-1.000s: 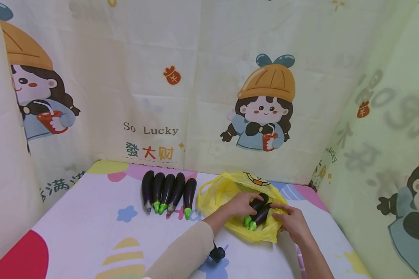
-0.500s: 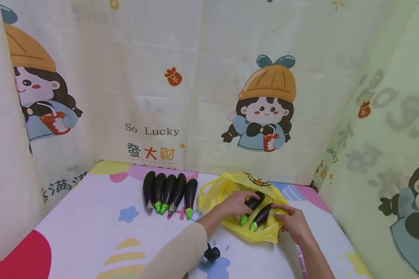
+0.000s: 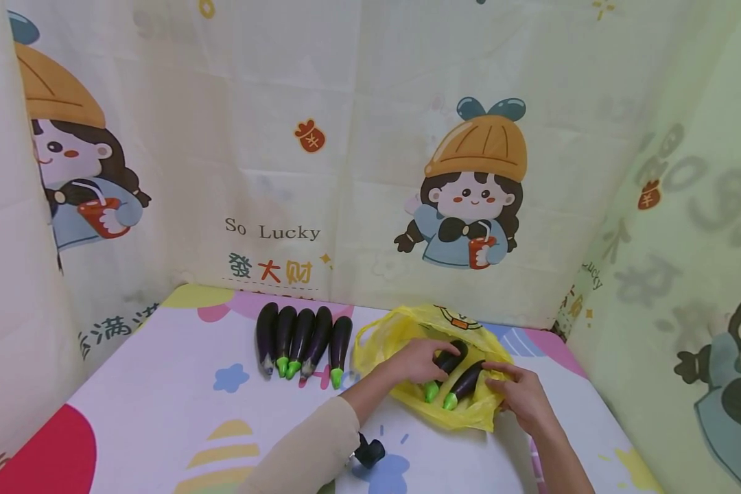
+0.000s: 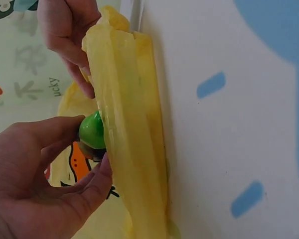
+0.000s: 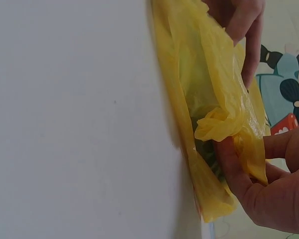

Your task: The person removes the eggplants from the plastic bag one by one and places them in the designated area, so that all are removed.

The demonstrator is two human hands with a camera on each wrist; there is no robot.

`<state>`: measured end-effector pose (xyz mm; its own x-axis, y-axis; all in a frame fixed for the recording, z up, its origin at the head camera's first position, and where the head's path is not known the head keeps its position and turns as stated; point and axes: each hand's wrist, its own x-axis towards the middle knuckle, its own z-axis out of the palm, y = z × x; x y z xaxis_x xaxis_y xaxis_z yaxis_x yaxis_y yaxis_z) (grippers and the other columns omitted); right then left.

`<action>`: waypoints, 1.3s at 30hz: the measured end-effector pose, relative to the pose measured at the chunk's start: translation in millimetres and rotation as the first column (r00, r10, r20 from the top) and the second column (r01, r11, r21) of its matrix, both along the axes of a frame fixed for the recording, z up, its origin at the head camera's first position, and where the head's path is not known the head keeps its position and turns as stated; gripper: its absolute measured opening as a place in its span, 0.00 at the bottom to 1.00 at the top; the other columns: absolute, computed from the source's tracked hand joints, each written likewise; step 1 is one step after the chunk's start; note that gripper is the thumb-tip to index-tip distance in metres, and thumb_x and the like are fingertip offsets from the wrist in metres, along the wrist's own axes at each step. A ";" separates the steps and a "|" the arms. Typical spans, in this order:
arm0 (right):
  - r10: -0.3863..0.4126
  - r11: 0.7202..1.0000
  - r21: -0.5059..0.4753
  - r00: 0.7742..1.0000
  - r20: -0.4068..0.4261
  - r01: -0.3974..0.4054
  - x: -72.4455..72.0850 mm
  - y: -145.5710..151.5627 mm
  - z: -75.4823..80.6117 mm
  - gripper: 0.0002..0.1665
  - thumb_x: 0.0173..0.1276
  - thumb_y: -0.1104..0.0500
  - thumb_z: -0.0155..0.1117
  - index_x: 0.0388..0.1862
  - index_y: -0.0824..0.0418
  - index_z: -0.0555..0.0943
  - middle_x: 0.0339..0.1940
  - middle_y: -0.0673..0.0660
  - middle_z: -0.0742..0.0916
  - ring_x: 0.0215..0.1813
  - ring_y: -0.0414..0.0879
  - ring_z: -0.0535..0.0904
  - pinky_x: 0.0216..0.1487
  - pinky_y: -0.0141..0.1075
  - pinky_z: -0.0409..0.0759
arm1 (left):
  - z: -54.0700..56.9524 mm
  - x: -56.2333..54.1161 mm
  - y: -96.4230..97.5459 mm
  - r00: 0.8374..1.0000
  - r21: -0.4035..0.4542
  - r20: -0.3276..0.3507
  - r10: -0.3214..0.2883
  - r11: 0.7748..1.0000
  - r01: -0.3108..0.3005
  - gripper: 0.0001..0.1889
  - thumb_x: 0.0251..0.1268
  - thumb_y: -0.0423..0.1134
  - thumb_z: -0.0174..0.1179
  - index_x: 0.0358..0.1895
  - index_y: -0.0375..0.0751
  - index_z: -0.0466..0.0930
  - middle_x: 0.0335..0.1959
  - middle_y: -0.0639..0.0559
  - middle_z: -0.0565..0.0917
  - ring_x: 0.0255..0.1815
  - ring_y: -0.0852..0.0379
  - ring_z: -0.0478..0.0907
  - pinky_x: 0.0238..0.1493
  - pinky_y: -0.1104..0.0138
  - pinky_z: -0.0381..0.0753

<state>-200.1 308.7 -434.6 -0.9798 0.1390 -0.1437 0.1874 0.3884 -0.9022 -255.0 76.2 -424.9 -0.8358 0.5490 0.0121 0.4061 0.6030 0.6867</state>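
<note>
A yellow plastic bag (image 3: 435, 412) lies on the table with its mouth spread, and two eggplants rest inside. My left hand (image 3: 415, 360) reaches into the bag and grips the left eggplant (image 3: 452, 357) between thumb and fingers; its green stem end (image 4: 92, 130) shows between them in the left wrist view. Beside it, slightly apart, lies the right eggplant (image 3: 467, 384). My right hand (image 3: 523, 394) pinches the bag's right rim, with its fingertips near that eggplant's dark end. In the right wrist view, yellow film (image 5: 222, 124) bunches at the right hand's fingers.
Left of the bag, several eggplants (image 3: 302, 343) lie side by side on the printed tabletop (image 3: 154, 405), stems toward me. A black device (image 3: 369, 451) shows beside the left sleeve. Patterned cloth walls (image 3: 364, 171) enclose the table at the back and sides.
The left hand has drawn its eggplant a little to the left, opening a gap from the other one in the bag. The right hand stays at the rim.
</note>
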 end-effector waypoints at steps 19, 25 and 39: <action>-0.008 1.000 -0.001 1.000 0.007 0.008 0.8 0.9 -1.7 0.25 0.74 0.65 0.63 0.68 0.70 0.78 0.59 0.68 0.81 0.27 0.44 0.78 0.26 0.37 0.79 | 13.9 20.7 -43.4 0.995 -0.006 -0.070 -0.065 0.998 0.065 0.25 0.64 0.39 0.71 0.65 0.59 0.83 0.57 0.56 0.85 0.53 0.54 0.81 0.45 0.70 0.79; -0.011 1.000 0.004 1.000 0.010 0.011 -0.1 2.8 -1.8 0.25 0.75 0.65 0.63 0.69 0.70 0.78 0.62 0.70 0.79 0.28 0.44 0.78 0.27 0.38 0.80 | 20.2 29.7 -62.1 0.997 0.014 -0.053 -0.056 0.998 0.057 0.25 0.65 0.41 0.71 0.65 0.60 0.82 0.55 0.54 0.85 0.53 0.52 0.81 0.41 0.70 0.79; 0.001 0.999 0.035 1.000 0.017 -0.002 -1.5 1.2 -0.1 0.24 0.75 0.65 0.61 0.69 0.68 0.78 0.68 0.71 0.74 0.30 0.45 0.77 0.29 0.37 0.79 | 29.1 43.0 -106.2 0.999 0.082 -0.031 -0.016 0.996 0.018 0.26 0.64 0.39 0.71 0.67 0.55 0.81 0.50 0.47 0.84 0.36 0.58 0.82 0.36 0.67 0.80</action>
